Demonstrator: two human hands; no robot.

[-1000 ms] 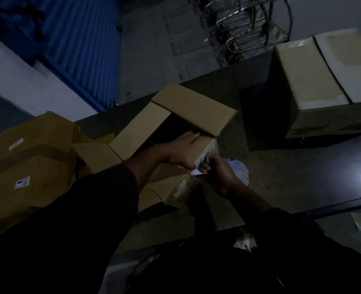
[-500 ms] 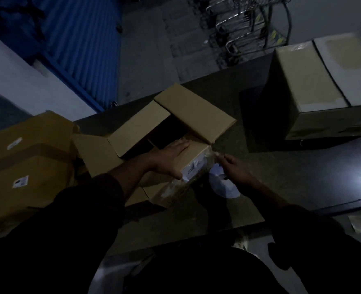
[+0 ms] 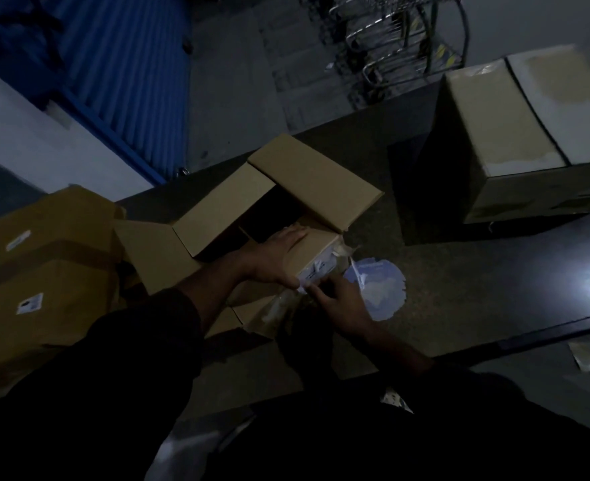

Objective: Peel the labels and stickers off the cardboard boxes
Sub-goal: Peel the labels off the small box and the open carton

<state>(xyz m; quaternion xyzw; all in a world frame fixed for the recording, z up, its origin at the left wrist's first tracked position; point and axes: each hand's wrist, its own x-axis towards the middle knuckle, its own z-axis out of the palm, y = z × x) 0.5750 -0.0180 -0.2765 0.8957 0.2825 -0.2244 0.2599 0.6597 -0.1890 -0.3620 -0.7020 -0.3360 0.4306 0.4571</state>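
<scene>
Two hands meet on the open cardboard box [image 3: 297,189] on the worktop [image 3: 460,289]: left hand [image 3: 279,256] pressed flat on its flap, right hand [image 3: 335,300] with fingers [image 3: 316,290] pinching the white label [image 3: 316,270] just beneath the left fingertips.

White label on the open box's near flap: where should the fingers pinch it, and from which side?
Probably at the label's near lower corner, where the right hand already reaches. Come from the right, low, pulling toward the body. The left hand presses flat on the flap of the open box, covering the label's left end and bracing it. Whether an edge has lifted is too dim to tell.
</scene>
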